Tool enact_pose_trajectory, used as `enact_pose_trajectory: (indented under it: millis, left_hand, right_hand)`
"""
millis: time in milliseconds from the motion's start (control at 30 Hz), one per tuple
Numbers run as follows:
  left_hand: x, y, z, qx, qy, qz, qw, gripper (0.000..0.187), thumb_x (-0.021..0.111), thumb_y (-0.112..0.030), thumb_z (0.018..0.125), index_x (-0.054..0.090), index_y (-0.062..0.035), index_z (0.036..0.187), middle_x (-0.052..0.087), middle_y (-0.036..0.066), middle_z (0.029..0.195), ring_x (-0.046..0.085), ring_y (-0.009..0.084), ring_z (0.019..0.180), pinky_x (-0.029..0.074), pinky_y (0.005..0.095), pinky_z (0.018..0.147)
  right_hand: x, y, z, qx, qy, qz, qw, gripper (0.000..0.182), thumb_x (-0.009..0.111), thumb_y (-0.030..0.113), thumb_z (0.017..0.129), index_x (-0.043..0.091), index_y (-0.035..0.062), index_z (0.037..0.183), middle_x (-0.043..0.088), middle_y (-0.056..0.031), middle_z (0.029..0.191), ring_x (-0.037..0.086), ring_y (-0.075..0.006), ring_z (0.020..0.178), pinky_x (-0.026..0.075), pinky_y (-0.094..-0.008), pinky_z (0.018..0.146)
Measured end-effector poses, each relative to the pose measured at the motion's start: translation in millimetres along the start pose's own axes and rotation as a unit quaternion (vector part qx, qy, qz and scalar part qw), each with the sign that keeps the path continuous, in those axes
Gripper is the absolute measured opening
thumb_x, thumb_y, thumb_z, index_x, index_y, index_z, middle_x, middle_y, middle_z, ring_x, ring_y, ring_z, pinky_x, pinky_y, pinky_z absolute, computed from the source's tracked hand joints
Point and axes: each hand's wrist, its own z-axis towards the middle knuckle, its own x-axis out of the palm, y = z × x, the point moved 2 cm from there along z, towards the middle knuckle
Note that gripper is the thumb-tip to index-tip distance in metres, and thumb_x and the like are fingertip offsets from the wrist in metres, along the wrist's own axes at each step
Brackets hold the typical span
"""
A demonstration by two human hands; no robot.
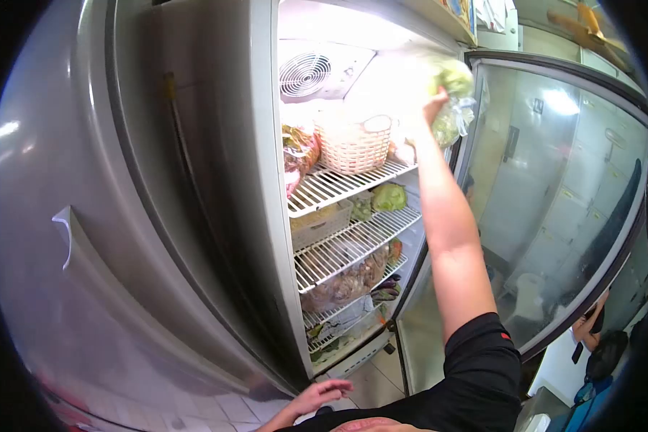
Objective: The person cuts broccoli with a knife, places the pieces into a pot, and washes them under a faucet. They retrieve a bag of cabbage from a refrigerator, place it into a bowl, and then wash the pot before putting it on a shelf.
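Observation:
My right hand point(433, 108) is raised at the top shelf of an open refrigerator, closed on a clear plastic bag of green vegetables point(455, 119). The bag is at the right side of the shelf, near the door hinge side, and glare washes out part of the hand. Just left of my forearm, a cream woven basket point(354, 147) stands on the wire shelf point(342, 189). Low down in front of the refrigerator, my left hand point(324, 396) holds nothing, its fingers stretched out.
The glass door point(554, 173) stands swung open on the right. Lower shelves carry a white plastic basket point(322, 227), a green leafy head point(389, 196) and bagged brownish food point(345, 284). A steel door point(57, 173) fills the left. Another person's arm point(590, 331) shows far right.

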Motion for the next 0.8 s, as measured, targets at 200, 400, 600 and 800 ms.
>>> enact_pose_trajectory:
  millis: [200, 400, 600, 800]
  left_hand:
    - [-21.5, 62.2, 3.0, -0.063, 0.082, 0.109, 0.989, 0.048, 0.056, -0.027, 0.103, 0.047, -0.0054, 0.144, 0.055, 0.006, 0.14, 0.053, 0.0142, 0.123, 0.042, 0.0321, 0.105]
    - [-82.9, 154.9, -17.6, -0.175, -0.05, 0.051, 0.982, 0.052, 0.058, -0.036, 0.101, 0.049, -0.0078, 0.144, 0.062, 0.003, 0.132, 0.061, 0.0145, 0.109, 0.048, 0.0307, 0.094]
    - [-137.8, 321.6, -203.0, -0.28, -0.232, 0.29, 0.885, 0.028, 0.058, -0.023, 0.096, 0.066, -0.0094, 0.12, 0.07, 0.006, 0.107, 0.066, 0.0217, 0.09, 0.054, 0.0346, 0.078]
    - [-42.3, 330.9, -424.2, -0.133, -0.253, 0.37, 0.884, 0.022, 0.058, -0.027, 0.095, 0.071, -0.0096, 0.1, 0.068, 0.005, 0.083, 0.062, 0.0216, 0.071, 0.053, 0.0374, 0.059]
  right_hand:
    - [15.2, -4.0, -38.9, 0.367, 0.397, 0.079, 0.837, 0.038, 0.056, 0.011, 0.096, 0.051, -0.006, 0.13, 0.06, -0.0199, 0.123, 0.065, -0.0248, 0.102, 0.053, -0.0347, 0.09]
    - [-98.7, 180.0, -65.1, 0.16, 0.379, 0.022, 0.911, 0.025, 0.056, 0.007, 0.098, 0.061, -0.0059, 0.119, 0.07, -0.0175, 0.105, 0.069, -0.0228, 0.096, 0.052, -0.0324, 0.091]
    - [-376.2, 349.8, -123.2, -0.096, 0.274, -0.186, 0.939, 0.016, 0.049, 0.004, 0.087, 0.062, -0.0034, 0.091, 0.062, -0.0159, 0.089, 0.056, -0.0235, 0.083, 0.046, -0.0352, 0.075]
    - [-504.9, 460.2, -1.3, -0.163, 0.163, -0.54, 0.809, 0.052, 0.06, 0.019, 0.095, 0.042, -0.0036, 0.138, 0.048, -0.0168, 0.136, 0.044, -0.0305, 0.124, 0.032, -0.0442, 0.107]
